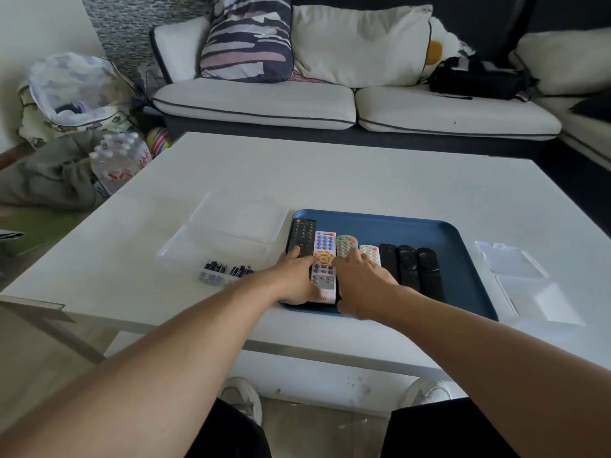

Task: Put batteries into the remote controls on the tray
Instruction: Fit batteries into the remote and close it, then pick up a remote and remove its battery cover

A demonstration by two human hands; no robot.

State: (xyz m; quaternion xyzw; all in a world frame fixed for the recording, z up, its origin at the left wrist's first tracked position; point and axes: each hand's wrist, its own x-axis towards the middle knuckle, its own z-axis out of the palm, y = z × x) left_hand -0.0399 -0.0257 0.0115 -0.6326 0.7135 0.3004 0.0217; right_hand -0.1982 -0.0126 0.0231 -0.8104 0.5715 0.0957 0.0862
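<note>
A blue tray [439,239] on the white table holds several remote controls side by side. At its left lies a black remote [301,237], then a long white remote [324,259] with blue and orange buttons, two small grey-white remotes [346,243], and three black remotes [410,266]. My left hand [296,279] lies flat over the lower parts of the black and white remotes. My right hand [362,285] rests over the small remotes, fingers spread. Whether either hand grips a remote is hidden. Loose black batteries [228,270] sit in a clear case left of the tray.
A clear plastic lid [238,219] lies behind the batteries. More clear plastic pieces [515,262] lie right of the tray. A sofa [330,104] with cushions stands beyond the table, and bags and bottled water [119,160] sit on the floor at left.
</note>
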